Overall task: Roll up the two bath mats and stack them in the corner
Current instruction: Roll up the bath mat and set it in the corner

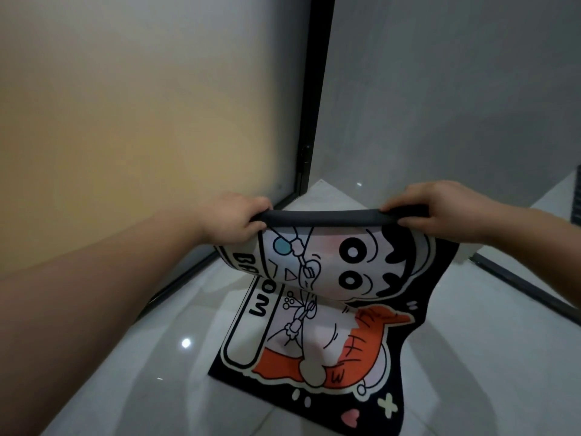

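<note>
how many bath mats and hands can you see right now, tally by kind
black cartoon-print bath mat, far edge rolled and lifted: 1
bare hands gripping the roll's ends: 2, left hand and right hand
total: 3
A second mat is not in view.

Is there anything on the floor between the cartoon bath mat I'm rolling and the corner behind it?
Nothing visible does. Both the left hand and right hand grip the rolled dark edge of the cartoon-printed bath mat, and the glossy white tile floor runs bare to the corner, though the mat hides part of it.
</note>
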The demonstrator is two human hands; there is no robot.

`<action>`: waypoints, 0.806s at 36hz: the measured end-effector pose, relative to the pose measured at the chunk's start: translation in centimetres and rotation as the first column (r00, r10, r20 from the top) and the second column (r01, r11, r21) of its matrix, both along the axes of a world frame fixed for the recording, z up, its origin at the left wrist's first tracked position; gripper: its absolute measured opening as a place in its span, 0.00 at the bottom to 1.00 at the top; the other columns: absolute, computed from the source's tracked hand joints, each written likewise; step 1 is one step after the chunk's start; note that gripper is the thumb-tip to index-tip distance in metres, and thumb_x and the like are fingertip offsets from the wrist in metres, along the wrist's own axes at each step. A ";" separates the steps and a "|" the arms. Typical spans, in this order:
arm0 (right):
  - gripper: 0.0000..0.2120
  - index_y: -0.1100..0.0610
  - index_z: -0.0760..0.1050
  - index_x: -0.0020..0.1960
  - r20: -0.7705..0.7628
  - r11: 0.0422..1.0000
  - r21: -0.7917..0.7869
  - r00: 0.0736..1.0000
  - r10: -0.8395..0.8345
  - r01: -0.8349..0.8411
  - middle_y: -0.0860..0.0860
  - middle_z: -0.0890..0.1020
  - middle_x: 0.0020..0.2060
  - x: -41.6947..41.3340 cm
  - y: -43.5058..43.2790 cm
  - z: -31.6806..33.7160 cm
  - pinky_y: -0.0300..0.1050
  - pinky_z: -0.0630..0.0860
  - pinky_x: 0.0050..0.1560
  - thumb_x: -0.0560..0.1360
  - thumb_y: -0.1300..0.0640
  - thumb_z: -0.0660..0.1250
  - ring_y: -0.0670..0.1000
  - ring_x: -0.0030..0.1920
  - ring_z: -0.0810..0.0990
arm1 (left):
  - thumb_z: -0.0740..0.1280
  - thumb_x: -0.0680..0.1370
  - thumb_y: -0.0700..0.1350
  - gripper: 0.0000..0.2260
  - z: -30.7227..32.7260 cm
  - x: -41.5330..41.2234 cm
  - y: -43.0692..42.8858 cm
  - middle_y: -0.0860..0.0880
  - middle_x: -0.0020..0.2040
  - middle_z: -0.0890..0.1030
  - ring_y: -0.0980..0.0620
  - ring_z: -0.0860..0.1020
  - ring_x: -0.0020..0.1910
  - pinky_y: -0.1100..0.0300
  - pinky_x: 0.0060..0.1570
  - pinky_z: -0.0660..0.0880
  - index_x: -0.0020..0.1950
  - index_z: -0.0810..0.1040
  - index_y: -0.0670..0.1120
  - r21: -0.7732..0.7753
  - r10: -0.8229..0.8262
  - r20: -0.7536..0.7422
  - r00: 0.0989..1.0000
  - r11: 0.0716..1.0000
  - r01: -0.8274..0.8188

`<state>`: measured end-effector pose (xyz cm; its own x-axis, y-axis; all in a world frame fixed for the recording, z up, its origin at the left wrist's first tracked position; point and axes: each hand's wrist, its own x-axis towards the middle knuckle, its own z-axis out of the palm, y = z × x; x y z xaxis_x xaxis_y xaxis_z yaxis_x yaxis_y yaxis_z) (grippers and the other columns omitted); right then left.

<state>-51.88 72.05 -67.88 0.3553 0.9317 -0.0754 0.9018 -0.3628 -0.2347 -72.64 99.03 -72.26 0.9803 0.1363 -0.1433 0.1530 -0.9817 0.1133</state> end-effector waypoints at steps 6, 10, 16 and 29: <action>0.12 0.46 0.69 0.44 0.029 0.965 -0.227 0.991 -0.129 0.133 0.47 0.78 0.41 -0.7 1.6 0.5 0.48 0.75 0.40 0.69 0.58 0.70 0.49 0.41 0.77 | 0.64 0.76 0.46 0.06 0.5 0.8 -0.8 0.51 0.36 0.70 0.47 0.70 0.38 0.59 0.39 0.64 0.47 0.66 0.51 0.048 0.014 -0.051 0.999 0.999 -0.012; 0.11 0.50 0.68 0.44 0.084 0.973 -0.212 0.994 -0.076 0.092 0.48 0.74 0.36 -1.3 1.7 0.3 0.44 0.69 0.34 0.68 0.58 0.69 0.47 0.36 0.73 | 0.63 0.74 0.44 0.08 0.0 0.9 -1.0 0.50 0.36 0.70 0.45 0.71 0.38 0.56 0.39 0.68 0.45 0.64 0.51 0.031 0.049 -0.062 0.997 0.998 -0.047; 0.09 0.52 0.66 0.42 0.219 0.987 -0.157 0.976 0.009 0.026 0.45 0.68 0.30 -1.6 1.6 0.0 0.43 0.61 0.30 0.70 0.60 0.66 0.48 0.31 0.66 | 0.58 0.74 0.37 0.12 -0.5 0.9 -1.3 0.49 0.37 0.72 0.45 0.74 0.39 0.49 0.41 0.74 0.49 0.61 0.53 -0.062 0.090 -0.025 0.996 0.994 -0.091; 0.03 0.52 0.68 0.44 0.162 0.983 -0.096 0.971 0.173 -0.159 0.48 0.73 0.40 -1.1 0.5 -0.3 0.46 0.68 0.40 0.74 0.56 0.63 0.52 0.40 0.72 | 0.59 0.79 0.54 0.11 -0.7 0.6 -0.7 0.51 0.42 0.71 0.48 0.71 0.41 0.56 0.43 0.67 0.55 0.67 0.48 -0.061 0.026 0.047 0.999 0.998 -0.023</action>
<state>-53.00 72.51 -68.14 0.2101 0.9719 -0.1062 0.9751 -0.2162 -0.0492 -72.07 98.34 -72.94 0.9826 0.1531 -0.1054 0.1702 -0.9688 0.1799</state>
